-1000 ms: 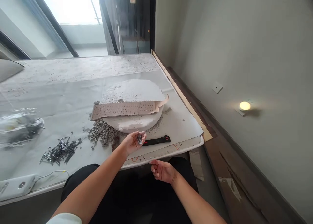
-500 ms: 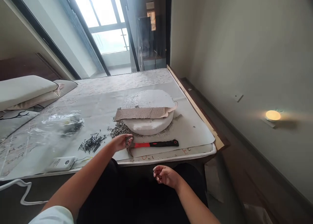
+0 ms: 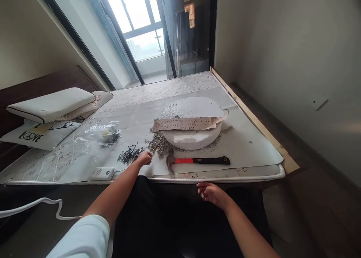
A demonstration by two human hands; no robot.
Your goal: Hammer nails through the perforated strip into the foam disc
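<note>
My left hand [image 3: 145, 158] is closed just above the sheet, between a pile of dark nails [image 3: 130, 155] and the hammer's head. Whatever its fingers might hold is hidden. Near the bed's front edge, over my lap, my right hand [image 3: 213, 193] has its fingers loosely curled and apart, with nothing visible in them. A claw hammer [image 3: 207, 160] with a red and black handle lies on the sheet. Behind it, a perforated tan strip [image 3: 183, 125] rests across a round white foam block [image 3: 197, 138]. Grey gravel-like bits [image 3: 159, 143] are heaped against the block's left side.
A clear plastic bag [image 3: 98, 134] with something dark inside lies left of the nails. A white box-shaped device [image 3: 103, 173] with a thin wire sits at the front edge. Pillows [image 3: 56, 102] are at far left. A wooden rail [image 3: 254, 119] borders the mattress's right side.
My left hand has moved left, away from the hammer's head and toward the nails. The view has turned left. My right hand stays over my lap, and the hammer lies in place.
</note>
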